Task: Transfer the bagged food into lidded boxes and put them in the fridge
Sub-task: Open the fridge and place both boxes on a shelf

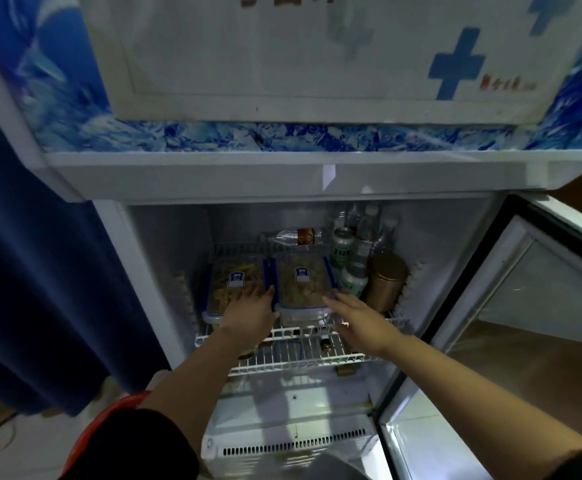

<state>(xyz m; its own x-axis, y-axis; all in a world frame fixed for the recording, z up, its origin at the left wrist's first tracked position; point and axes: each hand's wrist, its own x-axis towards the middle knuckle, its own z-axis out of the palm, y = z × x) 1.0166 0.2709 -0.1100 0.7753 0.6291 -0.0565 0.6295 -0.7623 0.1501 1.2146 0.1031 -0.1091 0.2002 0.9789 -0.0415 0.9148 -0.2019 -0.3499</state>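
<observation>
From the head view the fridge interior is dim, and the food inside the two lidded boxes reads only as brownish and yellowish strips; the small labels on their lids are too blurred to read. The left box (234, 285) is partly covered by the left hand (249, 315), whose fingers lie flat and spread over its near right corner, so this grip is open and pressing rather than closed round anything. The right hand (358, 318) reaches in with straight fingers touching the near right edge of the right box (303, 282), grip likewise open. Both boxes sit side by side, touching, on the white wire shelf (317, 355) of the fridge (164, 244). Just right of them stand green cans (342, 249) and a bronze tin (386, 277), with clear bottles (369, 223) behind and one bottle (296, 236) lying on its side. The glass door (511, 306) hangs open to the right; a dark blue curtain (40, 271) hangs at the left.
</observation>
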